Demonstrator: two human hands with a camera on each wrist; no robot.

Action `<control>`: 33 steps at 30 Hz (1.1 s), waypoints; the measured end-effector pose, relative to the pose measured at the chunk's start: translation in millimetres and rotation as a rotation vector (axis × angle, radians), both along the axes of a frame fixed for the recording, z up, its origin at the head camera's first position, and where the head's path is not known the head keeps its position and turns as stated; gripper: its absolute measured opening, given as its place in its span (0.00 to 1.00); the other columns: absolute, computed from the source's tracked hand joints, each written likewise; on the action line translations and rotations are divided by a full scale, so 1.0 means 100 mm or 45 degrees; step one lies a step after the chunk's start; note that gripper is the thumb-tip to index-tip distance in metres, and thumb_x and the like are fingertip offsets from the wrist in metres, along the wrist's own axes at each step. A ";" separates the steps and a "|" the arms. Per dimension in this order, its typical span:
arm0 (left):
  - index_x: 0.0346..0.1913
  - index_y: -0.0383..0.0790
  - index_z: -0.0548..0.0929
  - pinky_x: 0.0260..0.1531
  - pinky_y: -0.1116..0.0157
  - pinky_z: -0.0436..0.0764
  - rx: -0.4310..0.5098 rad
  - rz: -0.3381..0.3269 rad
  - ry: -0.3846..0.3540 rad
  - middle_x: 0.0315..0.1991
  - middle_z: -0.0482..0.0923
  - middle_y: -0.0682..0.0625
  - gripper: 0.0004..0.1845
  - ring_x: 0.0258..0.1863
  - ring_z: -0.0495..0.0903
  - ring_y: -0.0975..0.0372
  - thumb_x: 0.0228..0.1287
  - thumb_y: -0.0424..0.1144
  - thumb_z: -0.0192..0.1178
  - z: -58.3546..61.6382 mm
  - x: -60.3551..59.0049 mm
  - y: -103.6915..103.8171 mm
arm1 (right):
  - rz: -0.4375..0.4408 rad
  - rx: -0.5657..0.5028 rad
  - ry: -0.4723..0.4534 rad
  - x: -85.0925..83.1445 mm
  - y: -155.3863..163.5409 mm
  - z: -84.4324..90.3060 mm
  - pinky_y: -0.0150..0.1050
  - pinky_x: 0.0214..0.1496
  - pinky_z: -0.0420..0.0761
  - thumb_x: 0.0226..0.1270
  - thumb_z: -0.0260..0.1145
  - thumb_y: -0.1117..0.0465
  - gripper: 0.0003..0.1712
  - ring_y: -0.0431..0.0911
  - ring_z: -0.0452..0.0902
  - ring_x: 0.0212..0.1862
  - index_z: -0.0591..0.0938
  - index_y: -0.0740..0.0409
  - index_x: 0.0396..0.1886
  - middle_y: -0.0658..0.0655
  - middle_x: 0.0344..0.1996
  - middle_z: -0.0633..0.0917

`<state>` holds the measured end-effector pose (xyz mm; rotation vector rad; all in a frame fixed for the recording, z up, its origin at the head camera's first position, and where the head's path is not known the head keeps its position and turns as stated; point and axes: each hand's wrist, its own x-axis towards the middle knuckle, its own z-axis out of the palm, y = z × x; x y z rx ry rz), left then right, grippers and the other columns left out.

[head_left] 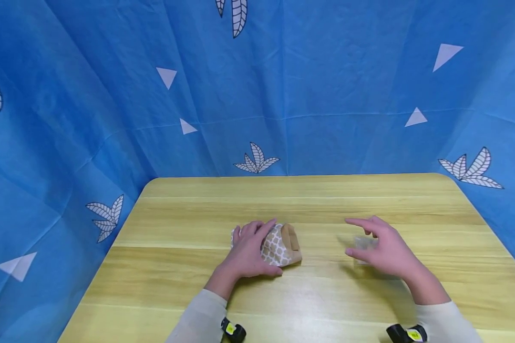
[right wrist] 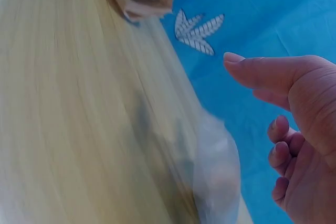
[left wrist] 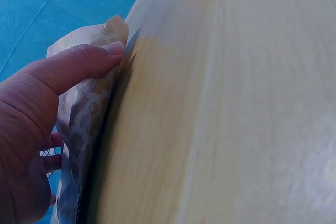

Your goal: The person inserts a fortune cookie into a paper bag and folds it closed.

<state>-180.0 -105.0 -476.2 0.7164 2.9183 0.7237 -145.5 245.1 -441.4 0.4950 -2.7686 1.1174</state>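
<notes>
A brown paper bag (head_left: pixel 279 247) with a white lattice pattern lies on its side, its mouth facing right. My left hand (head_left: pixel 251 255) holds it from the left, thumb along the near side and fingers over the top and far side. In the left wrist view the thumb presses the patterned paper bag (left wrist: pixel 86 114). My right hand (head_left: pixel 382 245) is raised over the table with thumb and index finger spread apart, holding nothing. Below it lies a small clear plastic bag (head_left: pixel 362 244), partly hidden by the hand. The right wrist view shows this translucent plastic bag (right wrist: pixel 218 171) apart from the fingers; its contents are unclear.
The light wooden table (head_left: pixel 317 305) has rounded far corners. A blue curtain (head_left: pixel 326 85) printed with leaves and white triangles hangs behind it and along both sides. A dark strapped device sits at each wrist.
</notes>
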 end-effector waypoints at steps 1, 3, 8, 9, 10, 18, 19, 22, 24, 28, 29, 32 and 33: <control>0.79 0.58 0.57 0.68 0.39 0.44 -0.003 0.000 0.001 0.65 0.65 0.48 0.67 0.64 0.63 0.54 0.30 0.67 0.79 0.00 0.00 0.00 | -0.008 0.002 -0.001 0.01 0.04 0.00 0.45 0.36 0.71 0.52 0.82 0.51 0.39 0.50 0.68 0.44 0.80 0.50 0.65 0.53 0.42 0.79; 0.79 0.58 0.56 0.68 0.39 0.44 -0.010 0.002 0.003 0.65 0.65 0.48 0.68 0.65 0.63 0.54 0.30 0.68 0.79 0.00 -0.01 0.01 | -0.021 0.005 -0.011 0.02 0.12 -0.01 0.47 0.38 0.71 0.51 0.82 0.51 0.39 0.51 0.69 0.44 0.80 0.51 0.64 0.54 0.44 0.79; 0.79 0.59 0.56 0.68 0.40 0.43 -0.017 0.009 -0.004 0.66 0.65 0.48 0.68 0.65 0.62 0.53 0.30 0.68 0.78 0.00 0.00 0.01 | -0.050 0.053 -0.050 0.07 0.29 -0.07 0.47 0.37 0.71 0.48 0.83 0.50 0.41 0.53 0.69 0.44 0.80 0.55 0.64 0.54 0.43 0.79; 0.79 0.59 0.56 0.68 0.40 0.43 -0.015 0.009 -0.005 0.66 0.65 0.48 0.68 0.65 0.62 0.53 0.30 0.68 0.78 0.00 0.00 0.01 | -0.061 0.074 -0.058 0.09 0.32 -0.09 0.47 0.36 0.71 0.48 0.83 0.50 0.41 0.53 0.70 0.44 0.80 0.55 0.64 0.54 0.42 0.78; 0.79 0.59 0.56 0.68 0.39 0.43 -0.013 0.009 -0.007 0.66 0.65 0.48 0.68 0.65 0.62 0.53 0.30 0.68 0.78 0.00 0.00 0.01 | -0.075 0.094 -0.065 0.10 0.35 -0.10 0.46 0.36 0.70 0.47 0.83 0.49 0.42 0.53 0.70 0.44 0.80 0.56 0.63 0.54 0.41 0.78; 0.79 0.59 0.55 0.68 0.39 0.43 0.003 0.008 -0.006 0.66 0.65 0.47 0.68 0.64 0.63 0.52 0.30 0.67 0.79 0.00 0.00 0.01 | -0.168 0.263 -0.165 0.18 0.51 -0.17 0.52 0.38 0.68 0.44 0.81 0.37 0.46 0.53 0.72 0.44 0.81 0.58 0.61 0.57 0.42 0.79; 0.79 0.59 0.55 0.68 0.39 0.43 -0.001 0.010 -0.006 0.66 0.65 0.47 0.68 0.64 0.63 0.52 0.30 0.67 0.79 0.00 0.00 0.01 | -0.176 0.279 -0.176 0.19 0.52 -0.18 0.52 0.38 0.68 0.44 0.81 0.36 0.46 0.53 0.72 0.44 0.82 0.58 0.60 0.57 0.42 0.79; 0.80 0.60 0.55 0.68 0.39 0.43 -0.009 0.012 -0.008 0.66 0.64 0.47 0.68 0.65 0.63 0.52 0.30 0.67 0.79 0.01 0.00 0.01 | -0.194 0.289 -0.193 0.23 0.55 -0.20 0.53 0.38 0.68 0.42 0.81 0.34 0.43 0.53 0.73 0.45 0.84 0.55 0.55 0.57 0.42 0.79; 0.80 0.59 0.55 0.68 0.39 0.43 -0.007 0.011 -0.013 0.66 0.65 0.47 0.68 0.65 0.63 0.52 0.30 0.67 0.79 0.01 0.01 0.01 | -0.202 0.280 -0.202 0.26 0.56 -0.20 0.53 0.38 0.68 0.41 0.81 0.34 0.40 0.53 0.73 0.45 0.85 0.53 0.51 0.56 0.42 0.79; 0.79 0.58 0.56 0.68 0.39 0.42 0.001 0.011 -0.016 0.66 0.65 0.47 0.68 0.65 0.63 0.52 0.31 0.67 0.79 0.02 0.01 0.02 | -0.192 0.258 -0.191 0.31 0.59 -0.20 0.48 0.37 0.66 0.41 0.82 0.37 0.32 0.50 0.71 0.41 0.85 0.48 0.44 0.52 0.38 0.78; 0.79 0.58 0.56 0.68 0.39 0.42 0.001 0.012 -0.015 0.66 0.65 0.47 0.68 0.65 0.63 0.52 0.31 0.67 0.79 0.02 0.01 0.02 | -0.179 0.242 -0.187 0.32 0.59 -0.19 0.46 0.37 0.67 0.41 0.83 0.38 0.30 0.49 0.70 0.39 0.85 0.47 0.42 0.52 0.37 0.78; 0.79 0.58 0.56 0.68 0.39 0.42 0.000 0.013 -0.014 0.65 0.65 0.47 0.68 0.65 0.63 0.52 0.31 0.67 0.79 0.02 0.01 0.02 | -0.131 0.187 -0.170 0.34 0.61 -0.17 0.42 0.34 0.66 0.42 0.84 0.44 0.26 0.48 0.66 0.35 0.84 0.47 0.38 0.52 0.33 0.76; 0.79 0.58 0.56 0.68 0.39 0.42 -0.001 0.012 -0.014 0.65 0.65 0.47 0.68 0.65 0.63 0.52 0.31 0.67 0.79 0.02 0.01 0.02 | -0.114 0.165 -0.162 0.34 0.61 -0.16 0.40 0.33 0.66 0.42 0.85 0.45 0.26 0.47 0.65 0.34 0.83 0.48 0.38 0.52 0.32 0.75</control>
